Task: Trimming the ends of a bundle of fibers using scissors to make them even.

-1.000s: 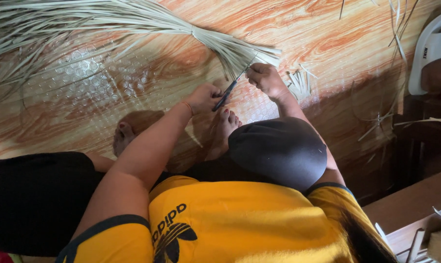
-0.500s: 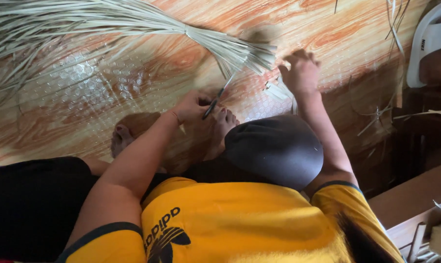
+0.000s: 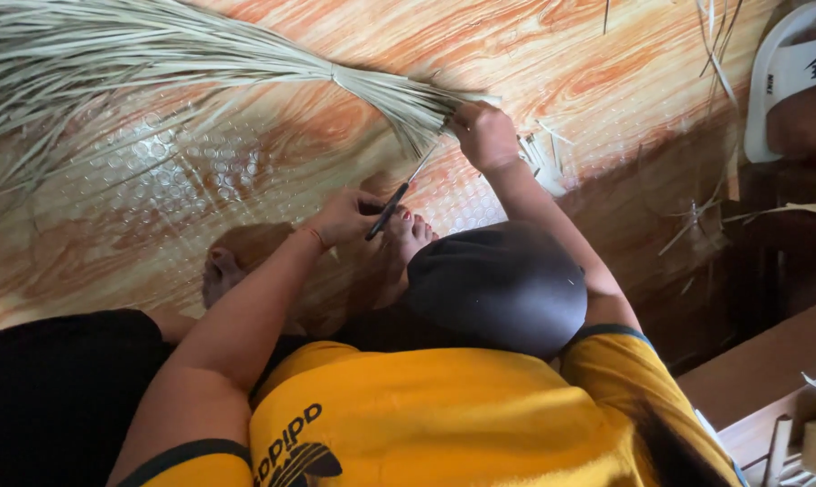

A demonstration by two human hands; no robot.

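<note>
The left hand (image 3: 349,219) holds a small knife (image 3: 399,194) with a dark handle and a thin pale blade; the fingers are curled and pressed together around the handle, and the blade points up and to the right, its tip at the cut ends of a bundle of pale dried leaf strips (image 3: 245,68). The right hand (image 3: 484,135) grips the same bundle at its narrow end; its fingers are closed in a fist around the strips, with the back of the hand turned to the camera, so I cannot tell how each fingertip lies. The bundle rests on the floor covering (image 3: 552,63), a glossy sheet with an orange wood-grain print; it is bound at one place near the middle, and from there the strips spread wide to the left, up to the edge of the picture. Short cut pieces of strip (image 3: 543,158) lie on the sheet just beside the right hand. A bare foot (image 3: 408,239) is just under the knife, close to the left hand; a second foot (image 3: 223,275) lies further left. The person wears a yellow shirt (image 3: 462,415) with dark trim and dark trousers (image 3: 502,284). At the upper right a white sandal (image 3: 791,77) stands, well apart from both hands; loose strips (image 3: 710,50) lie near it.
</note>
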